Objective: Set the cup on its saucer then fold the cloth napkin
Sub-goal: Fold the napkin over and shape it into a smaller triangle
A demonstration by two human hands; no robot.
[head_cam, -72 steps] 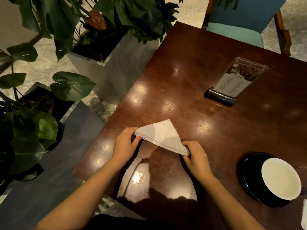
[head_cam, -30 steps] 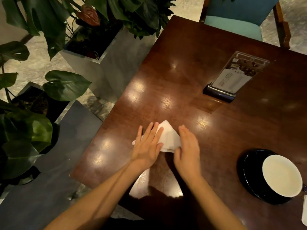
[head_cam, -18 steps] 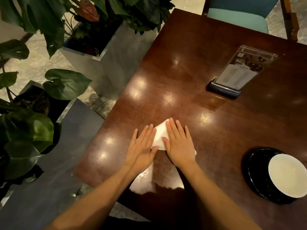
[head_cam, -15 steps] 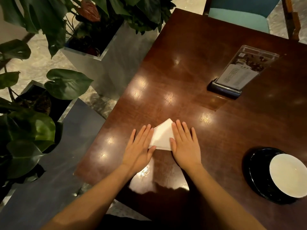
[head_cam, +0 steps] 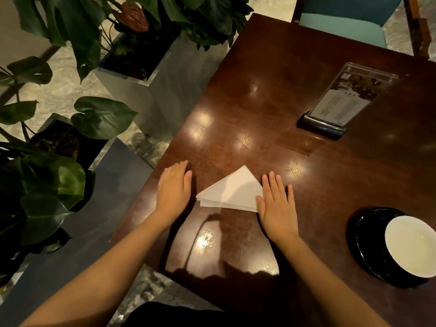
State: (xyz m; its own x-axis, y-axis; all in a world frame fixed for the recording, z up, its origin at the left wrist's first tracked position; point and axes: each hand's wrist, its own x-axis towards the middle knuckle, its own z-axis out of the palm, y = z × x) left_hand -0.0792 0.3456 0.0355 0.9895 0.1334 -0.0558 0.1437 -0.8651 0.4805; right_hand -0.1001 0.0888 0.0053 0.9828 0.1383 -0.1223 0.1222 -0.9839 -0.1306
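Note:
A white cloth napkin lies folded into a triangle on the dark wooden table, its long edge toward me. My left hand lies flat on the table just left of the napkin, apart from it. With straight fingers, my right hand rests flat at the napkin's right corner, its thumb touching the cloth. At the right edge a white cup stands on a black saucer.
A menu card holder stands on the far right of the table. Potted plants in grey planters crowd the floor to the left. A teal chair stands at the table's far side.
Both hands pressed flat on the napkin's middle, then slid apart. The left hand now lies off the cloth and the right hand sits at its right corner, so the triangle shows.

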